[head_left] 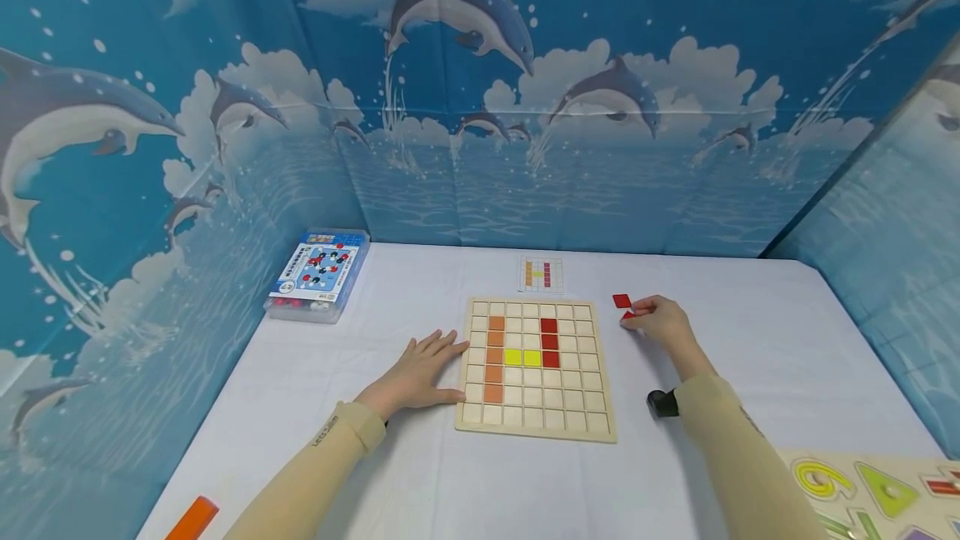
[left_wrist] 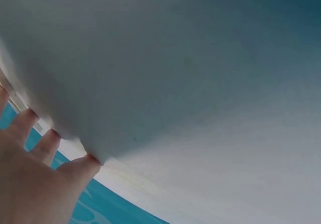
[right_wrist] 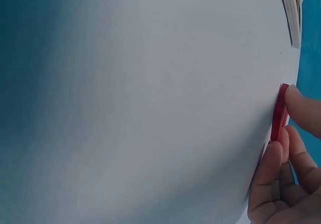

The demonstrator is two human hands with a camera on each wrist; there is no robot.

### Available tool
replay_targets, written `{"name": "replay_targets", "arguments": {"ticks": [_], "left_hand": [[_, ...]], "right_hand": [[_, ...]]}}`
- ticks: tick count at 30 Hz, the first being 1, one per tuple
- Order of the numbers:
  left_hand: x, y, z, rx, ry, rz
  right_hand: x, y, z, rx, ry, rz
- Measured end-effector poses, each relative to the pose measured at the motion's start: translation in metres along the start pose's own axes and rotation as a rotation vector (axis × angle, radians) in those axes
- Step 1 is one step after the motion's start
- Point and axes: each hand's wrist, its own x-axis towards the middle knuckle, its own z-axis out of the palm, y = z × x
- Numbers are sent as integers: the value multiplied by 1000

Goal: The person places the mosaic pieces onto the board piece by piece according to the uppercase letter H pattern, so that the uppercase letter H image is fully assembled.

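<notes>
A wooden grid board (head_left: 558, 422) lies on the table, holding a column of several orange tiles (head_left: 494, 354), two yellow tiles (head_left: 522, 357) and a column of three red tiles (head_left: 550, 342). Fingers spread, my left hand (head_left: 417, 373) touches the board's left edge; the left wrist view shows part of this hand (left_wrist: 40, 174). To the right of the board, my right hand (head_left: 663, 325) pinches a red tile (right_wrist: 279, 112) between thumb and fingers, low over the table. Another red tile (head_left: 622, 301) lies just beyond those fingertips.
Behind the board lies a small printed pattern card (head_left: 541, 275). A clear plastic box with a blue label (head_left: 318, 275) sits at the back left. An orange object (head_left: 192, 518) is at the front left, and a wooden shape puzzle (head_left: 877, 494) at the front right.
</notes>
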Motion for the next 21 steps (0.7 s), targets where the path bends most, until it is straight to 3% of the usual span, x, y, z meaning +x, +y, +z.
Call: {"name": "replay_targets", "arguments": {"ticks": [11, 21], "left_hand": [[-1, 0, 1, -3, 2, 12], [-1, 0, -1, 6, 6, 7]], "right_hand": [[-2, 1, 3, -29, 25, -16], [-6, 9, 0, 140, -27, 52]]}}
